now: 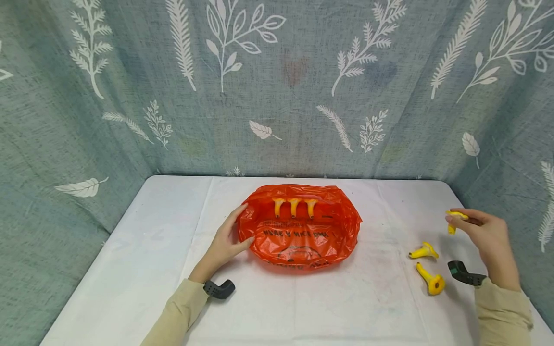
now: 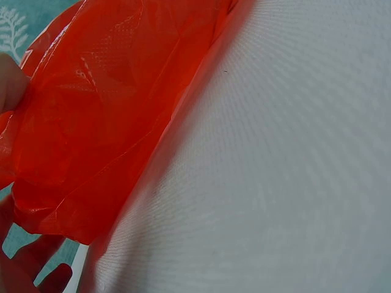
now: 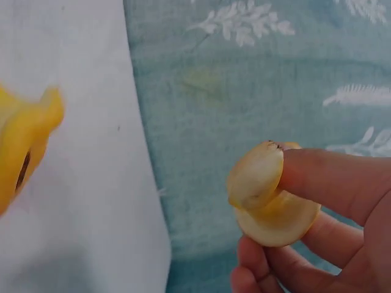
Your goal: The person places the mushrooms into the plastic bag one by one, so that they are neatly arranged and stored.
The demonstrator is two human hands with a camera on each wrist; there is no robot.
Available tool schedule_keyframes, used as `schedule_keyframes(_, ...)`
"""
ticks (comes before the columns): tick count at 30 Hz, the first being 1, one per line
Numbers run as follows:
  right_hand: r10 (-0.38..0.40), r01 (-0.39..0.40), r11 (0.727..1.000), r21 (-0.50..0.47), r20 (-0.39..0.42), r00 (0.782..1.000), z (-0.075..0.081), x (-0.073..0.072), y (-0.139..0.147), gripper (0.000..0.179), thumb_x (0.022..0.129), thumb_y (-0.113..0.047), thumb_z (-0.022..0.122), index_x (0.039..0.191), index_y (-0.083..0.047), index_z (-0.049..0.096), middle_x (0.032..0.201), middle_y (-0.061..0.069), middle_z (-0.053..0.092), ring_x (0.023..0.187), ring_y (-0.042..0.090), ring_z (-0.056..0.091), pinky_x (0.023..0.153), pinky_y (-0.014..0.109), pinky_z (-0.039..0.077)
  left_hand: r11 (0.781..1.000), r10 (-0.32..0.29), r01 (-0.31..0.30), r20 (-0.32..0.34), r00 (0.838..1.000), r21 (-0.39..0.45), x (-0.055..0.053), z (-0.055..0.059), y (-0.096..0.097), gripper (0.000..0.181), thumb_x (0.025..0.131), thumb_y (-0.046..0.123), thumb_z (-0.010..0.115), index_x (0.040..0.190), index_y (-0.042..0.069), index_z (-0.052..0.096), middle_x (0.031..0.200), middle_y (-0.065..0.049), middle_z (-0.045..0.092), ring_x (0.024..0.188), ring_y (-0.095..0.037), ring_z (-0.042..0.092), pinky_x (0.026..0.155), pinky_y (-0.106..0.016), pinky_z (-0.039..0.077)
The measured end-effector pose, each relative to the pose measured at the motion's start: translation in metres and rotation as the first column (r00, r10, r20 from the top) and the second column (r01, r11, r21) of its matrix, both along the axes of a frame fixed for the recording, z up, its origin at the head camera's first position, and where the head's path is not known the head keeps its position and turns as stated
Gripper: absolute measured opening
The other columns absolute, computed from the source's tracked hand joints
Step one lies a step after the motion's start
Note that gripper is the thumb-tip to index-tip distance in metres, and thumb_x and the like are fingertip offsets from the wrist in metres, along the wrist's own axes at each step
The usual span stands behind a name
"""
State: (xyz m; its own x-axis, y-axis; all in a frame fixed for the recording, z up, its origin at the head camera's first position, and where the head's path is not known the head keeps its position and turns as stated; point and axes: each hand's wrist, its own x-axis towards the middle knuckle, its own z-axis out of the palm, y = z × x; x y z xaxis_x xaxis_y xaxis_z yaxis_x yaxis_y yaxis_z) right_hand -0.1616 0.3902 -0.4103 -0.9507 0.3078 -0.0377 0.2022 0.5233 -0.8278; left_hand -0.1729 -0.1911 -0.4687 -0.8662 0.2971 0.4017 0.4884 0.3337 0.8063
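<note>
A red plastic bag [image 1: 303, 240] with dark printing lies spread open on the table, three yellow chanterelle mushrooms [image 1: 294, 207] in a row inside it. My left hand [image 1: 225, 240] holds the bag's left side, thumb at the front rim and fingers farther back. The left wrist view shows the bag's red wall [image 2: 104, 110] between thumb and fingers. At the table's right side, my right hand [image 1: 486, 235] pinches another chanterelle [image 3: 269, 201] between thumb and fingers, raised above the cloth. Two more chanterelles [image 1: 425, 251] [image 1: 431, 279] lie on the table near it.
A white cloth [image 1: 337, 307] covers the table. Grey-green curtains [image 1: 294, 134] with white leaf prints hang behind it and along both sides. Each wrist wears a black device; the left one [image 1: 219, 289] sits just above the cloth.
</note>
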Motion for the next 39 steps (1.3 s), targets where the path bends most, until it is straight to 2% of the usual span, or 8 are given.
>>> schedule_keyframes(3,0.017,-0.017,1.000,0.008,-0.023,1.000,0.005,-0.001,-0.007,0.055,0.088,-0.042,0.073,0.127,-0.005,0.062,0.094,-0.028,0.058,0.087,0.006,0.054,0.070,0.015,0.041,1.000,0.000,0.000,-0.001,1.000,0.002,0.000,0.000,0.000,0.081,0.080,-0.002,0.077,0.150,-0.003,0.034,0.153,-0.020,0.038,0.142,-0.035,0.033,0.117,-0.046,0.025)
schedule_keyframes(7,0.046,-0.044,0.999,0.029,-0.053,0.998,0.011,-0.003,-0.016,0.055,0.089,-0.039,0.074,0.129,-0.003,0.063,0.095,-0.027,0.058,0.086,0.006,0.053,0.070,0.015,0.042,1.000,-0.002,0.002,0.000,1.000,0.006,-0.001,0.000,0.001,0.082,0.081,-0.001,0.077,0.150,-0.002,0.034,0.153,-0.019,0.038,0.142,-0.035,0.033,0.117,-0.041,0.024)
schedule_keyframes(13,0.042,-0.041,0.998,0.058,-0.019,0.999,0.021,-0.008,-0.032,0.058,0.088,-0.043,0.073,0.131,-0.005,0.062,0.097,-0.015,0.057,0.089,0.012,0.048,0.068,0.021,0.043,1.000,0.000,0.000,-0.011,1.000,0.001,-0.001,-0.001,0.000,0.082,0.080,-0.002,0.077,0.150,-0.002,0.035,0.153,-0.020,0.038,0.141,-0.037,0.034,0.117,-0.045,0.025)
schedule_keyframes(16,0.046,-0.045,0.997,0.064,-0.014,0.999,0.025,-0.011,-0.041,0.060,0.088,-0.045,0.073,0.131,-0.005,0.062,0.099,-0.011,0.057,0.090,0.013,0.048,0.070,0.023,0.043,1.000,0.002,-0.003,-0.005,1.000,-0.001,-0.001,-0.001,-0.001,0.082,0.080,-0.001,0.077,0.150,-0.002,0.035,0.153,-0.019,0.038,0.141,-0.035,0.034,0.117,-0.042,0.025)
schedule_keyframes(27,0.126,-0.123,0.991,0.043,-0.062,0.990,0.036,-0.020,-0.065,0.057,0.088,-0.042,0.074,0.129,-0.004,0.063,0.093,-0.021,0.063,0.089,0.008,0.055,0.072,0.022,0.044,1.000,0.004,-0.004,-0.007,1.000,-0.002,0.000,0.000,-0.002,0.081,0.081,0.000,0.076,0.150,-0.002,0.034,0.153,-0.020,0.038,0.141,-0.036,0.035,0.116,-0.049,0.026)
schedule_keyframes(31,0.152,-0.148,0.988,0.048,-0.088,0.985,0.038,-0.023,-0.074,0.053,0.089,-0.038,0.074,0.127,-0.002,0.064,0.097,-0.019,0.062,0.086,0.007,0.056,0.074,0.024,0.042,1.000,0.003,-0.003,-0.005,1.000,-0.004,0.000,0.000,-0.001,0.081,0.081,0.000,0.076,0.151,-0.002,0.034,0.153,-0.019,0.039,0.140,-0.035,0.035,0.116,-0.047,0.026)
schedule_keyframes(37,0.187,-0.180,0.981,0.076,-0.099,0.977,0.041,-0.025,-0.089,0.050,0.089,-0.039,0.074,0.125,-0.004,0.066,0.100,-0.012,0.065,0.086,0.012,0.057,0.076,0.031,0.041,1.000,0.008,-0.008,-0.015,1.000,-0.001,-0.001,-0.001,-0.001,0.081,0.080,-0.001,0.076,0.150,-0.002,0.035,0.152,-0.019,0.040,0.140,-0.036,0.036,0.116,-0.037,0.026)
schedule_keyframes(39,0.200,-0.193,0.978,0.083,-0.098,0.975,0.042,-0.025,-0.093,0.050,0.089,-0.040,0.073,0.125,-0.005,0.066,0.104,-0.008,0.065,0.087,0.014,0.057,0.076,0.031,0.042,1.000,0.008,-0.008,-0.016,1.000,0.002,0.000,-0.001,0.000,0.081,0.080,0.000,0.076,0.150,-0.002,0.035,0.151,-0.019,0.040,0.140,-0.036,0.036,0.116,-0.040,0.026)
